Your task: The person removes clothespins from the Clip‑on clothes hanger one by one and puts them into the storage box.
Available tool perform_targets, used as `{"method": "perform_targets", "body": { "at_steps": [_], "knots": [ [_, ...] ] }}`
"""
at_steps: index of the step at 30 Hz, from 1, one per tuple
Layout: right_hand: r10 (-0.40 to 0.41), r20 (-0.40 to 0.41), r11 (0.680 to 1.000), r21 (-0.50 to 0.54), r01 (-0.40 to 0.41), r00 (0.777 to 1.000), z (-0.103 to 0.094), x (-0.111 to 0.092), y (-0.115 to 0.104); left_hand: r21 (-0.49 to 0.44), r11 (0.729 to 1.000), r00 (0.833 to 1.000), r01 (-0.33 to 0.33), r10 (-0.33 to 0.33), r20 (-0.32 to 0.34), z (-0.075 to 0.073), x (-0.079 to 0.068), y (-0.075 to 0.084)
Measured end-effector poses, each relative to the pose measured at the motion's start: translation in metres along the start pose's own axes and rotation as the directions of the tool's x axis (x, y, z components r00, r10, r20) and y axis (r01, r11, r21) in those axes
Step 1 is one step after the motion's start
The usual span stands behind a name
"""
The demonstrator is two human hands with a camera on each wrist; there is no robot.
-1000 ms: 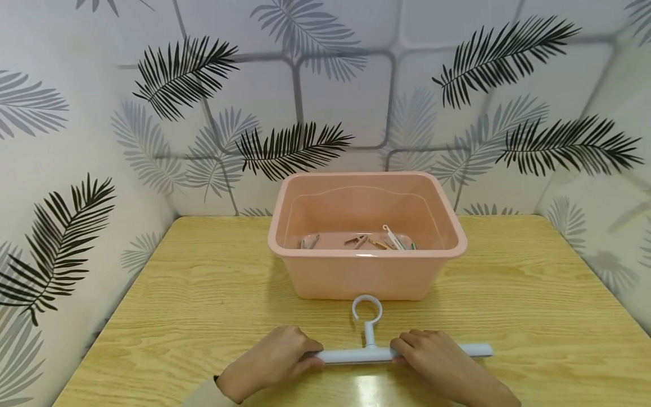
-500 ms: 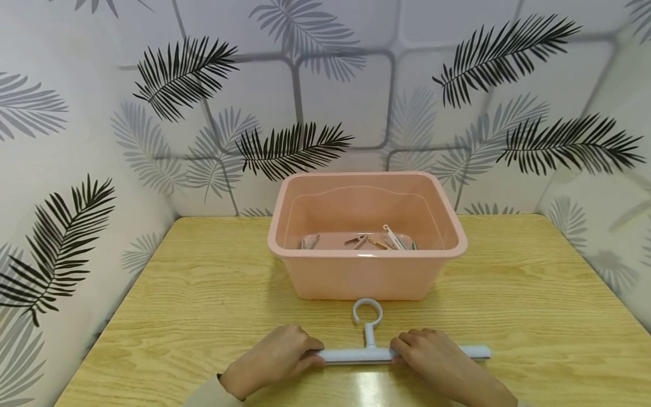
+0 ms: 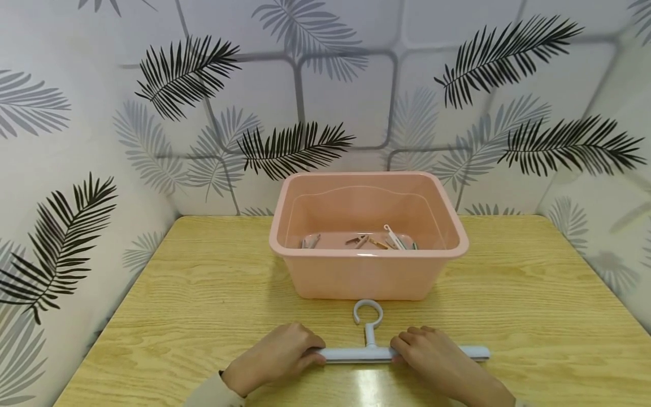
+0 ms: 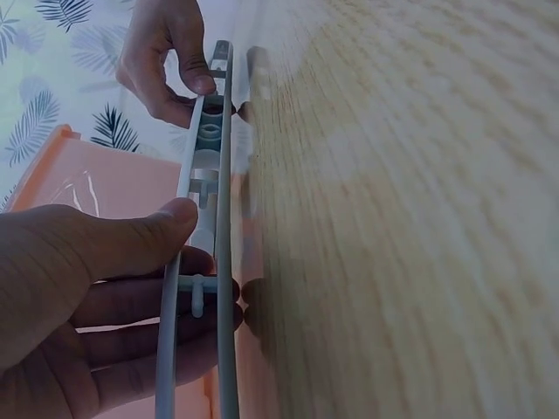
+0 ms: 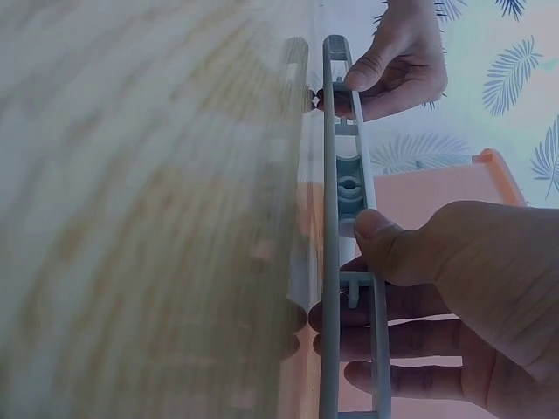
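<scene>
A pale grey plastic clothes hanger (image 3: 356, 355) with a straight bar lies crosswise near the front of the table, its round hook (image 3: 379, 315) pointing towards the tub. My left hand (image 3: 280, 353) grips the bar's left part, thumb on the near side and fingers behind. The bar's left end is hidden behind that hand. Right of the hook's stem, my right hand (image 3: 432, 359) holds the bar the same way, and its right end sticks out beyond. The wrist views show the bar's hollow underside (image 4: 208, 161), with cross ribs (image 5: 354, 279), close over the table.
Behind the hook stands a pink plastic tub (image 3: 356, 277). Several clothespins (image 3: 360, 241) and a white stick with a looped end (image 3: 394, 236) lie in it. The wood-grain table (image 3: 203, 271) meets leaf-patterned walls (image 3: 346, 102) at the back and sides.
The hanger's hook has dipped slightly towards the hands, and the bar's right end has shifted a little to the left. Both hands keep their grip in nearly the same place.
</scene>
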State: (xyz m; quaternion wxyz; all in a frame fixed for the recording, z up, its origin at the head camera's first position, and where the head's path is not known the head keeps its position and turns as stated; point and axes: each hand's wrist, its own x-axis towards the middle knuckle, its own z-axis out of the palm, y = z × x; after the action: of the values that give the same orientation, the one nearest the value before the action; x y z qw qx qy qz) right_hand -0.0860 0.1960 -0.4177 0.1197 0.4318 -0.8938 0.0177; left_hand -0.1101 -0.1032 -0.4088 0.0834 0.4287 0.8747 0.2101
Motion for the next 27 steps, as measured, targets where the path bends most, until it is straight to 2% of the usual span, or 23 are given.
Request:
{"method": "perform_targets", "body": {
  "at_steps": [7, 18, 20, 23, 27],
  "knots": [
    [0.009, 0.007, 1.0, 0.004, -0.009, 1.0, 0.0, 0.002, 0.001, 0.041, 0.999, 1.0, -0.005, 0.005, -0.012, -0.001, 0.001, -0.001],
    [0.002, -0.004, 1.0, -0.01, -0.002, 1.0, 0.001, -0.001, 0.002, 0.031, 0.999, 0.999, 0.033, -0.032, -0.016, 0.003, 0.0, -0.003],
    [0.0, -0.04, 1.0, 0.0, 0.0, 0.999, 0.001, -0.003, 0.004, 0.018, 0.998, 0.998, 0.052, -0.052, -0.042, 0.002, -0.002, -0.004],
    [0.005, -0.139, 1.0, 0.003, -0.004, 0.99, -0.001, -0.009, 0.009, 0.001, 0.996, 0.99, 0.091, -0.091, -0.103, -0.004, -0.009, -0.008],
    [0.051, -0.263, 0.998, -0.013, -0.056, 0.964, -0.008, -0.019, 0.023, -0.004, 0.986, 0.964, 0.17, -0.167, -0.208, -0.021, -0.023, -0.014]
  ]
}}
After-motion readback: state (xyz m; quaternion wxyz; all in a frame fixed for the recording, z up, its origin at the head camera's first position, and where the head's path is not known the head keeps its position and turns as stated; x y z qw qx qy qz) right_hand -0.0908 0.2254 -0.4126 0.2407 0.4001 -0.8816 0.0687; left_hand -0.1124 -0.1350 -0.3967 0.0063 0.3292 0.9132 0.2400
